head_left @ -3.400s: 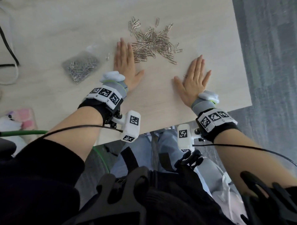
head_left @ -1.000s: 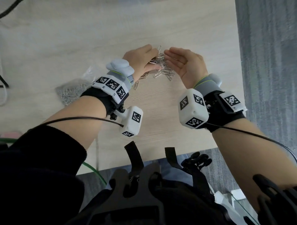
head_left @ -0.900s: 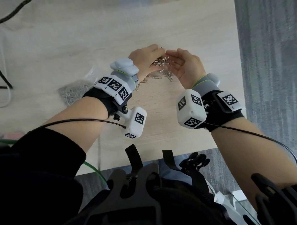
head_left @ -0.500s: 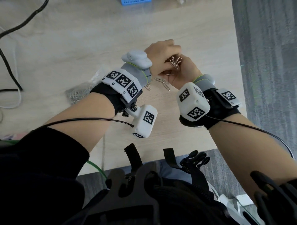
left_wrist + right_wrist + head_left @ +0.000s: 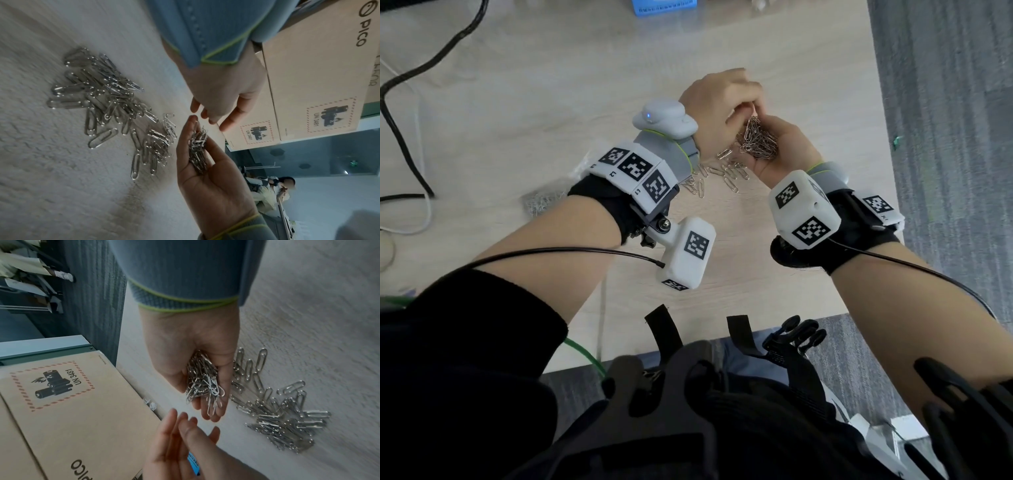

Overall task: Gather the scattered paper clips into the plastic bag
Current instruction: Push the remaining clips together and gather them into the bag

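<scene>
My right hand [image 5: 791, 150] is palm up just above the table [image 5: 551, 102] and cups a bunch of silver paper clips [image 5: 756, 142] between fingers and thumb. The right wrist view shows them in the palm [image 5: 203, 382]. My left hand [image 5: 719, 102] hovers over it, back up and fingers loosely bent. It holds nothing in the wrist views [image 5: 185, 443]. Several loose clips [image 5: 722, 171] lie on the table under both wrists. The clear plastic bag [image 5: 544, 202], with clips inside, lies to the left, partly hidden by my left forearm.
A blue box [image 5: 664, 5] sits at the far edge. A black cable [image 5: 400, 102] and a white cable [image 5: 414, 212] run along the left. The table's right edge [image 5: 883, 137] is near my right hand. Beyond the table stands a cardboard box [image 5: 318, 81].
The hands left their flat rest on the table and swept the spread clips together. The right hand has turned palm up and risen with a bunch; the left has come over it.
</scene>
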